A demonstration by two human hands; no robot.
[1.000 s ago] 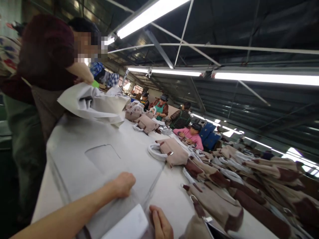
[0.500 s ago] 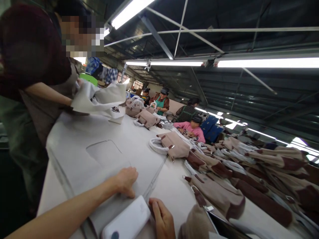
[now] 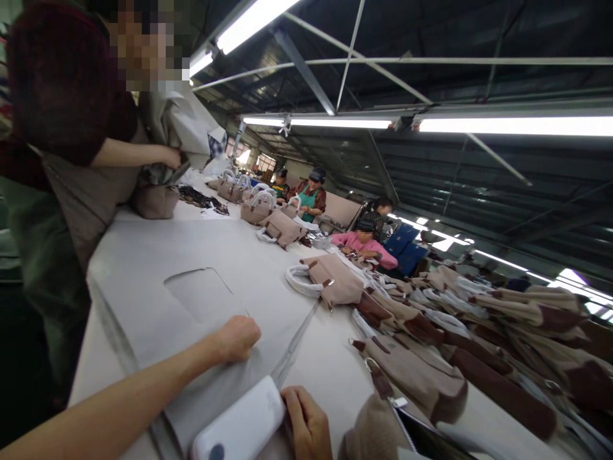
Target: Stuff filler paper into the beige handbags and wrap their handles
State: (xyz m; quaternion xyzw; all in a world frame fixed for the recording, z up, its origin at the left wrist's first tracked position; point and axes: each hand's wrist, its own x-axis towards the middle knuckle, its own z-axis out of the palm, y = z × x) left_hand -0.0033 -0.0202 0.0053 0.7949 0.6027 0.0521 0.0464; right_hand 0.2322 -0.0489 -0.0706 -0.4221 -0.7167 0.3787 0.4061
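Observation:
My left hand [image 3: 237,338] lies on a large sheet of white fabric [image 3: 182,287] spread over the table, with its fingers curled under and pressed onto the cloth. My right hand [image 3: 306,425] is at the bottom edge, fingers closed against the end of a white rounded block [image 3: 239,425] that rests on the fabric. A beige bag [image 3: 378,434] sits just right of that hand. A square pocket shape [image 3: 204,294] shows in the sheet ahead of my left hand.
A person in a dark red top [image 3: 62,83] stands at the left, lifting white fabric [image 3: 186,131] above a beige bag [image 3: 156,201]. Many beige and brown handbags [image 3: 416,377] crowd the table's right side. Other workers [image 3: 364,246] sit further along.
The person at the left has raised the white fabric off the table, uncovering a bag. My left hand has curled tighter. My right hand has closed in on the white block.

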